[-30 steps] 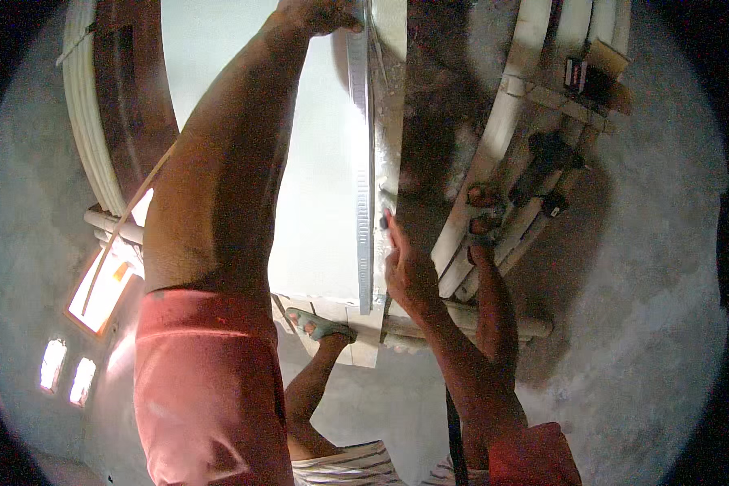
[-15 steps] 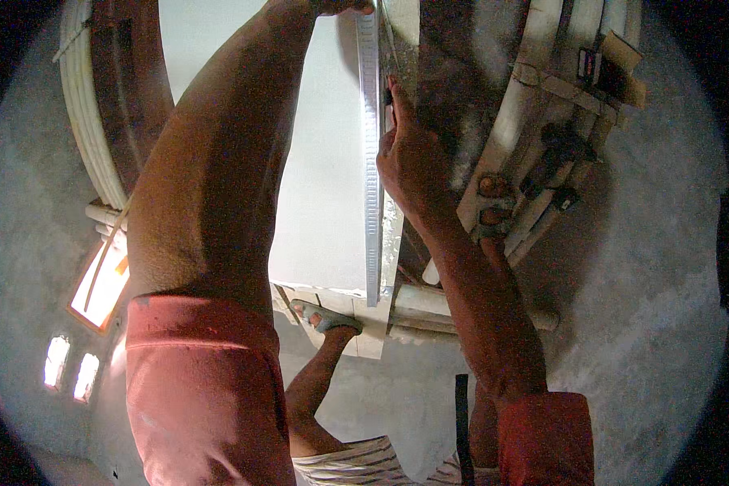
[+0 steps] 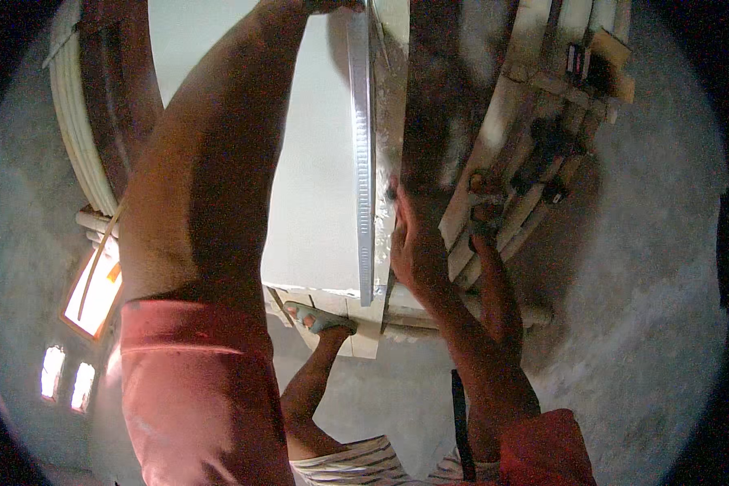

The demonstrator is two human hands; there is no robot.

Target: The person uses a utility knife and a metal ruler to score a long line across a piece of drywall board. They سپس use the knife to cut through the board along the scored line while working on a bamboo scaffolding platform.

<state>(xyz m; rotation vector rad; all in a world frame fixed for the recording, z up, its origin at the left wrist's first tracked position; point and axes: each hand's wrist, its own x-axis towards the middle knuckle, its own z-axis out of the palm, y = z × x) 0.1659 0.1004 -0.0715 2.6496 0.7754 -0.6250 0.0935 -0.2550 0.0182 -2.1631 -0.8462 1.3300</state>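
Observation:
A long ribbed metal strip [image 3: 363, 186] lies lengthwise along the right side of a large white board [image 3: 312, 194]. My left arm reaches over the board, and my left hand [image 3: 332, 6] is at the strip's far end. A finger presses against the strip there; the top edge of the view cuts off the rest. Beside the board's right edge, my right hand [image 3: 417, 251] is closed, its index finger stretched forward. A small dark thing shows at that fingertip, too dim and blurred to name. A pale, worn edge [image 3: 387, 138] runs between the strip and my right hand.
My sandalled foot [image 3: 320, 317] stands on pale planks below the board; my other foot [image 3: 486, 206] is on poles at the right. Beyond it lie dark tools [image 3: 547, 150] and an open cardboard box [image 3: 611, 65]. More pale poles [image 3: 77, 121] curve along the left. The floor is grey concrete.
My right hand has slid down the picture, toward me, along the board's edge. My left hand stays at the far end of the strip. The whole view has shifted slightly.

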